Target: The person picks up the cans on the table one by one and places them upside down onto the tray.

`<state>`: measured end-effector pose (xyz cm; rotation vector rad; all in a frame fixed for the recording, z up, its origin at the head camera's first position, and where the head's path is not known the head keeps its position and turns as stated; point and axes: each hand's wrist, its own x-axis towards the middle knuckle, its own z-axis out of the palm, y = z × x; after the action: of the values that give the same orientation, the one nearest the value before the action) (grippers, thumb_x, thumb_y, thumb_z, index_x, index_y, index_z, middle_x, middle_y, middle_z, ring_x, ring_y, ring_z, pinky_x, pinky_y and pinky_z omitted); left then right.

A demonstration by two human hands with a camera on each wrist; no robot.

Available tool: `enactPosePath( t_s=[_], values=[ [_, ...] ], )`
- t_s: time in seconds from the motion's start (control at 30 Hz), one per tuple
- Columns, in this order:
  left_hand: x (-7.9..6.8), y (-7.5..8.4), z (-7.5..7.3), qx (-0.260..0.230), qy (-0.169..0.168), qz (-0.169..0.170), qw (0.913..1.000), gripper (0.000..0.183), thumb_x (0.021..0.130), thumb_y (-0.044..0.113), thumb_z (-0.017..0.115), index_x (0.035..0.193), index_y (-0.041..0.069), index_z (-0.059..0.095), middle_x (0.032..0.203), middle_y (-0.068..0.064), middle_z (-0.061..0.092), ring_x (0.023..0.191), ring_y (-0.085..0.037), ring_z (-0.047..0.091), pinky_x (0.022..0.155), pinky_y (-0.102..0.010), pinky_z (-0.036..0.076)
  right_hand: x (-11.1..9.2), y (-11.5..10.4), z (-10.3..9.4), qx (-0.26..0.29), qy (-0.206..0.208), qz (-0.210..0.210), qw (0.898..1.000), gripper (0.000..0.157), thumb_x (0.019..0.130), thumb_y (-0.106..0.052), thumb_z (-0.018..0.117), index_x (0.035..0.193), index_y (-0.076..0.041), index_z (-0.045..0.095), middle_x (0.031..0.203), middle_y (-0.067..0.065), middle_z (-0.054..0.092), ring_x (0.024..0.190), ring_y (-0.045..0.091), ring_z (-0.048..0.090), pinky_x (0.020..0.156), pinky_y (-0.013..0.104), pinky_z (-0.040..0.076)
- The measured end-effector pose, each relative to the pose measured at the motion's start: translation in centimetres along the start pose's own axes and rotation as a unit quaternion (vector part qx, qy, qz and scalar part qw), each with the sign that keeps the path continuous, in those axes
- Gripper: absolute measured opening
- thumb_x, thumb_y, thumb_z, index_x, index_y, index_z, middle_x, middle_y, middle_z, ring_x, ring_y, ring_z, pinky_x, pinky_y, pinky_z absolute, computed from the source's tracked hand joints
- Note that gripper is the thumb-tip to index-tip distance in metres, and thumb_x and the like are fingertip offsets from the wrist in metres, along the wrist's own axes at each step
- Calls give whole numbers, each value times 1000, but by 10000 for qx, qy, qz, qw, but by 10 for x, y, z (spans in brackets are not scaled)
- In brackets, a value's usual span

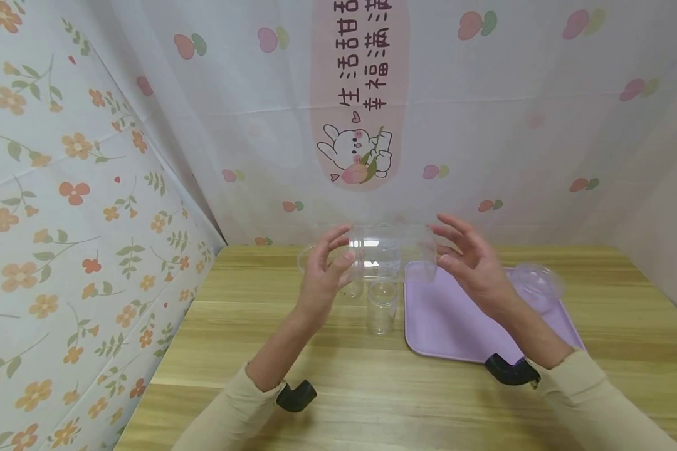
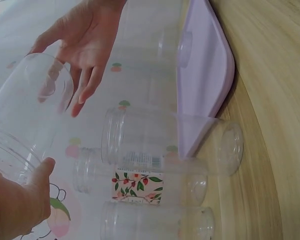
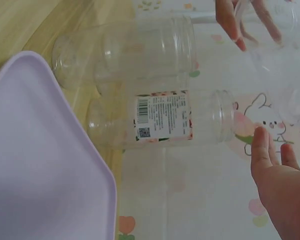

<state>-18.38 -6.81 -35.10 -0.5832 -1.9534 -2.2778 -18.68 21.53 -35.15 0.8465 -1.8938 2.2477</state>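
A clear plastic jar is held sideways above the table. My left hand grips its threaded mouth end, thumb toward me. My right hand is at the base end, its fingers spread and mostly straight; in the left wrist view those right-hand fingers lie close by the jar's base. Below the held jar, an unlabelled clear jar stands upright on the table. Beside it stands a jar with a printed paper label, showing a barcode side in the right wrist view. Another clear jar stands alongside.
A lilac tray lies on the wooden table, right of the standing jars. On its far right part rests a rounded clear plastic container. Printed cloth hangs behind the table and along the left side. A black piece sticks out at my left cuff.
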Motion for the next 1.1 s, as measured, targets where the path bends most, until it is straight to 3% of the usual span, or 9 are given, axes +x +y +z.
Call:
enactPosePath(
  t_s=[0.23,0.43,0.57,1.1],
  values=[
    [1,0,4,-74,-30,51,10000,53,97,28,62,147,17,51,141,-16,44,124,-39,52,97,-66,44,2,0,3,136,-167,20,9998,65,98,7,56,157,-9,36,154,28,33,130,34,52,102,33,48],
    [1,-1,5,-40,-92,76,9999,54,97,27,61,148,15,50,141,-17,44,125,-40,51,96,-65,45,1,2,3,20,-322,21,9995,57,96,8,56,151,-2,43,143,20,50,122,32,58,84,27,54],
    [0,-2,4,-39,-133,39,9999,54,97,28,61,149,16,49,142,-17,43,126,-40,50,97,-66,44,1,2,3,-70,-297,-14,9995,56,95,11,56,149,3,43,141,20,53,120,33,60,77,26,55],
    [-2,-5,2,-102,-216,93,9997,53,99,25,60,150,17,48,146,-27,36,123,-39,53,97,-68,43,-1,7,4,15,-364,-48,9993,56,96,12,55,149,0,45,142,25,50,123,34,60,89,30,55]
  ],
)
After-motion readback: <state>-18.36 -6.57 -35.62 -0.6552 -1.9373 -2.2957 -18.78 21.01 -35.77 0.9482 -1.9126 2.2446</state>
